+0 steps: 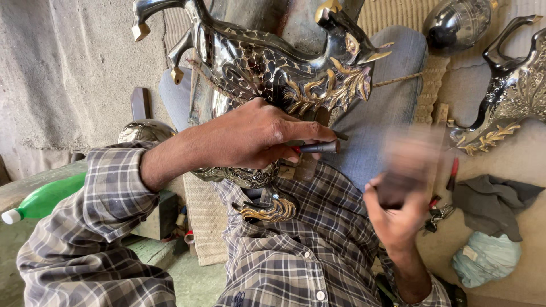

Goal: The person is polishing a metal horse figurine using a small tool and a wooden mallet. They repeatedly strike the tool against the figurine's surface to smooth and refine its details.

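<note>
The metal bird figure [267, 68], silver with gold feather detail, lies across the person's lap on blue trousers, its beak pointing toward the right and its legs reaching toward the upper left corner. A cord runs across its body and off to the right.

The left hand [256, 139] rests on the lower body of the figure, its grip clenched around a slim dark tool [318, 147] whose tip points right, just below the gold feathers. The right hand [398, 210] is raised in open space to the right of the figure, well apart from it; it grasps a dark block-shaped object [409, 165], but motion blur makes it uncertain what that object is.

Room around the work is tight. A gold-trimmed piece [273, 210] sits against the checked shirt just below the figure. A second bird figure [506, 96] lies near the right edge, with a round dark metal vessel [458, 25] above it. Below these lie a grey cloth [495, 204], a pale blue bundle [486, 258] and small hand tools [441, 213]. At the left edge a green plastic bottle [45, 199] lies on its side.
</note>
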